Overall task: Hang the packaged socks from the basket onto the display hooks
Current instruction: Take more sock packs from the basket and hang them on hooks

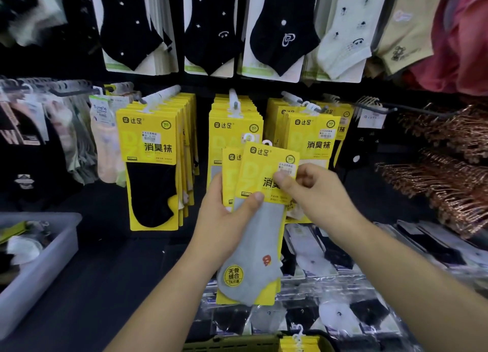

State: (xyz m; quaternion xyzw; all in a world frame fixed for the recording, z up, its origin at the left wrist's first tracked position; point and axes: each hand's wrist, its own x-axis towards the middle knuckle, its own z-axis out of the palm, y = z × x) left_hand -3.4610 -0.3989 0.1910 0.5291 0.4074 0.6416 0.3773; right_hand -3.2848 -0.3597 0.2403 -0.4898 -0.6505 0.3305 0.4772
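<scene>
Head view, slip risk: left hand (pixel 224 214) has at least two yellow sock packs (pixel 261 166) fanned out. If the front one gets peeled off, the back one could slide free & drop toward the basket (pixel 232 345) below.
Hook risk: middle display hook (pixel 233 100) looks nearly full, so the pack's small plastic loop (pixel 266 142) could miss the tip, or nudge the hung packs (pixel 235 126).
Left hand: grip closed round the packs' lower left, thumb across the grey sock.
Right hand (pixel 314 190): thumb & fingers pinch the front pack's upper right, by the price label.
Packs' place: in front of the middle hook, a bit below it — not hung yet.
</scene>
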